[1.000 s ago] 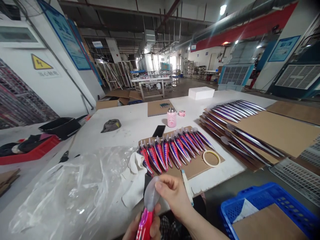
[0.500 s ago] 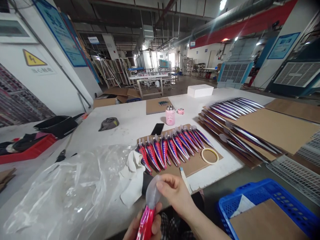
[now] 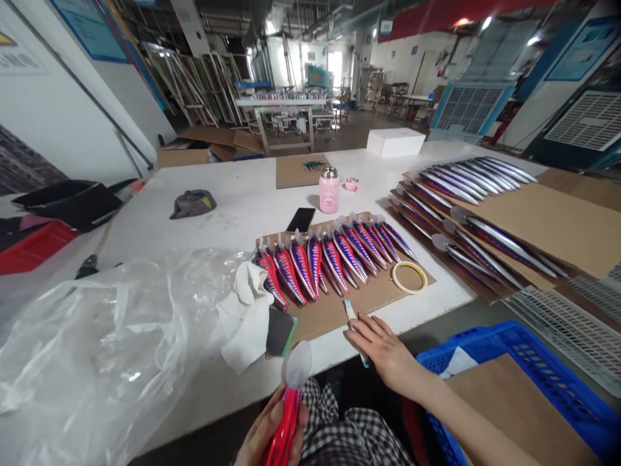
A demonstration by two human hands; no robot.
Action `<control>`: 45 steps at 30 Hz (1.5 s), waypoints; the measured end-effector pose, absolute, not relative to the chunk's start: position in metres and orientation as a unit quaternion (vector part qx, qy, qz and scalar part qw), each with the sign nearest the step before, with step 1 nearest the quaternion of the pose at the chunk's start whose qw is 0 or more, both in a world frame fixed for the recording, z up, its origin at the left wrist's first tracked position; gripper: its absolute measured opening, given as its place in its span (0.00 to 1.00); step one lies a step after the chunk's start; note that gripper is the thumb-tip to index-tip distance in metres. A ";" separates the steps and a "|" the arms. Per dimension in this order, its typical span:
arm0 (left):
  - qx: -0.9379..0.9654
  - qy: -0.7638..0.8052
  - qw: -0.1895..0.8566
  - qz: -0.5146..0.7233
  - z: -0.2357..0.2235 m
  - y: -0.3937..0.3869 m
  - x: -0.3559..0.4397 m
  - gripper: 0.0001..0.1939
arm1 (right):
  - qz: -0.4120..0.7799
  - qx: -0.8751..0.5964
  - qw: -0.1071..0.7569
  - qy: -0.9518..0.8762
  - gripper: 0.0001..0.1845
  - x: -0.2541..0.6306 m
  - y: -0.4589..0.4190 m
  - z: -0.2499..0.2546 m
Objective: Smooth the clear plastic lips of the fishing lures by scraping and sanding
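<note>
One red lure [image 3: 285, 424] with a clear lip sits in the closed grip of the left hand [image 3: 275, 430], at the near edge of the tabletop [image 3: 252, 220]. The right hand [image 3: 383, 353], its grip loosely open, lies over a slim white-and-blue tool [image 3: 350, 312]. Red-and-purple striped lures [image 3: 315, 265] lie in a row on cardboard [image 3: 320, 323], left of a tape roll [image 3: 409, 277].

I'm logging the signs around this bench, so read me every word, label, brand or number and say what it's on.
Nothing reads clearly enough to quote.
Wall lettering, left edge: cut off, blurred.
Left blue poster: too blurred.
Right blue poster: too blurred.
Hanging white sign: too small.
Pink bottle: printed design, no legible words.
</note>
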State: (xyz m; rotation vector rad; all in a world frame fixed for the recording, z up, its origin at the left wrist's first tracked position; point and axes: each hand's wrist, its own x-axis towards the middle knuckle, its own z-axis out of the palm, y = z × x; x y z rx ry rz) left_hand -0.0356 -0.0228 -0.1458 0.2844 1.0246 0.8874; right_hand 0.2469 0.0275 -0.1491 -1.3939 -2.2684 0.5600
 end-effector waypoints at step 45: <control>0.054 0.481 0.752 0.447 -0.190 -0.070 -0.049 0.38 | 0.450 -0.463 0.467 -0.604 0.05 0.132 0.019 -0.148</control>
